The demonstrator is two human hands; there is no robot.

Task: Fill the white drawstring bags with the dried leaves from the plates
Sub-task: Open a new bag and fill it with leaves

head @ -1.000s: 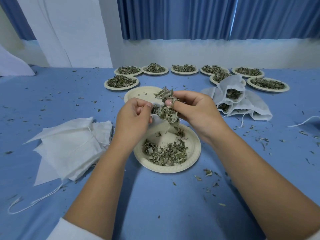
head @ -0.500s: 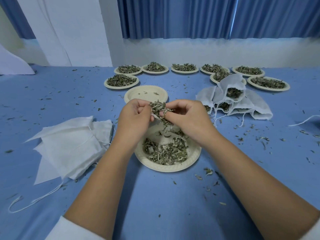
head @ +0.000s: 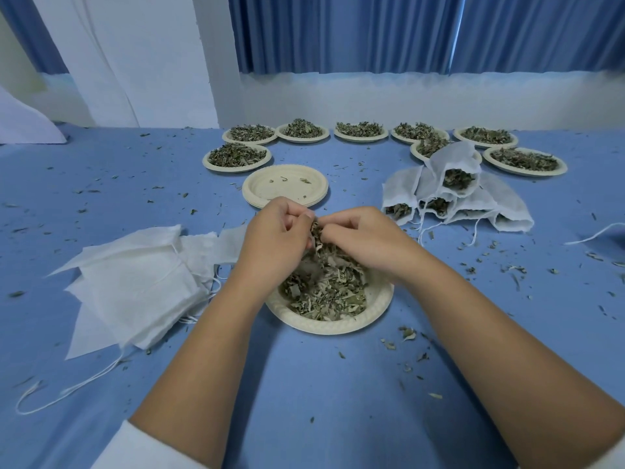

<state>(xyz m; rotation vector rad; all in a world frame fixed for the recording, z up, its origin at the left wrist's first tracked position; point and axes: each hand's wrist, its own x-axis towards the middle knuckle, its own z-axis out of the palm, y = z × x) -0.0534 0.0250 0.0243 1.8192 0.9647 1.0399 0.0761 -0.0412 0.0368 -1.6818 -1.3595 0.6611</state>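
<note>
A paper plate (head: pixel 338 328) of dried leaves (head: pixel 324 301) sits in front of me on the blue table. Both hands meet just above its far side. My left hand (head: pixel 274 238) has its fingers curled and pinches the rim of a thin white drawstring bag (head: pixel 326 260), which hangs over the plate and is mostly hidden. My right hand (head: pixel 365 238) pinches a clump of leaves at the bag's mouth, touching the left fingertips. Leaves show through the bag's cloth.
A pile of empty white bags (head: pixel 135 286) with loose strings lies to the left. Filled bags (head: pixel 456 198) lie at the right. A stack of empty plates (head: pixel 284 184) stands behind my hands, and several plates of leaves (head: pixel 236 155) line the back. Crumbs litter the table.
Both hands have come down closer to the plate. The raised clump of leaves in my right hand has been pushed down between the hands into the bag.
</note>
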